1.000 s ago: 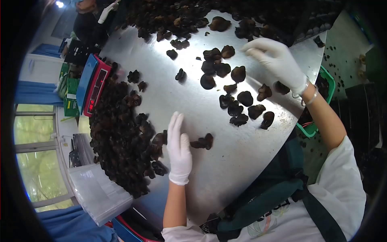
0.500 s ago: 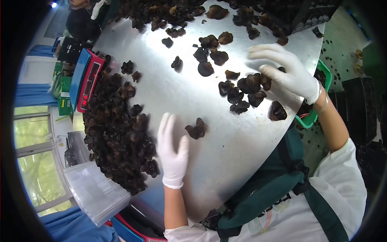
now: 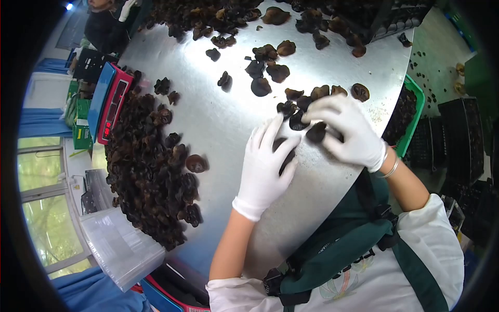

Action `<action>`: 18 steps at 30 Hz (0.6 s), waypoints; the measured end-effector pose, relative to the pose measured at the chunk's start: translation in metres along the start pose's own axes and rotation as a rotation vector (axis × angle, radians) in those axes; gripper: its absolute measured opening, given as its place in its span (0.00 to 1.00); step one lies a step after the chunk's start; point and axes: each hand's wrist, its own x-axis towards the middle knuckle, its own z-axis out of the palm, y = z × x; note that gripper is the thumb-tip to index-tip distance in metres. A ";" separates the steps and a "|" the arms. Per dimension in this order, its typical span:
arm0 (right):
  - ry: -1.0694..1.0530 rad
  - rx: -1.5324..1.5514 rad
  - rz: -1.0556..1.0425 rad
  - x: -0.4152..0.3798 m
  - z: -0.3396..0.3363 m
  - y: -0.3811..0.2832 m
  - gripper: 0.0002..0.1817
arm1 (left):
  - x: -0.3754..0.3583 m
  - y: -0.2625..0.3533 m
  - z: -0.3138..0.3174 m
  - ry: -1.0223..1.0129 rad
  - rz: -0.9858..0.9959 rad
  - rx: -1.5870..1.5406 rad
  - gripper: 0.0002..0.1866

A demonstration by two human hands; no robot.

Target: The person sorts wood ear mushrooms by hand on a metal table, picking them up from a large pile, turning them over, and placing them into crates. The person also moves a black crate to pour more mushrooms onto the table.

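Observation:
Both hands wear white gloves over the metal table (image 3: pixel 223 135). My left hand (image 3: pixel 267 161) is curled around a dark mushroom piece (image 3: pixel 283 151), partly hidden by its fingers. To its right, my right hand (image 3: pixel 345 130) has thumb and fingers closed on another dark piece (image 3: pixel 316 132). Several dark mushroom pieces (image 3: pixel 297 120) lie between and just beyond the hands, some partly covered by the right fingers. A single round piece (image 3: pixel 359 92) rests above the right hand. At the left is a large pile of dark mushrooms (image 3: pixel 148 171), with one brown piece (image 3: pixel 196 163) at its right edge.
A pink and blue scale (image 3: pixel 112 104) stands behind the left pile, with clear plastic bags (image 3: pixel 122 247) below. More mushrooms (image 3: pixel 208 15) and a black crate (image 3: pixel 397 21) are at the far side. A green basket (image 3: pixel 416 112) sits beyond the right edge. Another person (image 3: pixel 106 26) is at upper left.
My left hand has moved right and curled around a piece; my right hand has moved down and left onto one. A brown piece now lies beside the left pile, and the single piece near mid-table is gone.

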 end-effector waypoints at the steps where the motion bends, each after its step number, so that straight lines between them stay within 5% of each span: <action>1: 0.080 -0.026 -0.009 0.006 -0.009 0.002 0.21 | -0.008 -0.001 -0.005 0.016 -0.036 0.012 0.22; 5: 0.216 -0.364 0.135 0.005 -0.014 0.023 0.26 | -0.044 0.001 -0.016 0.119 -0.223 -0.061 0.22; 8: -0.078 -0.252 0.180 0.000 0.002 -0.016 0.29 | -0.046 0.004 -0.016 0.168 -0.265 -0.097 0.29; 14: -0.140 0.009 -0.228 -0.027 0.029 -0.035 0.24 | -0.042 0.019 -0.013 0.133 -0.226 -0.029 0.33; 18: 0.153 -0.234 0.141 -0.008 -0.005 -0.013 0.27 | -0.062 0.020 -0.017 0.160 -0.311 -0.054 0.32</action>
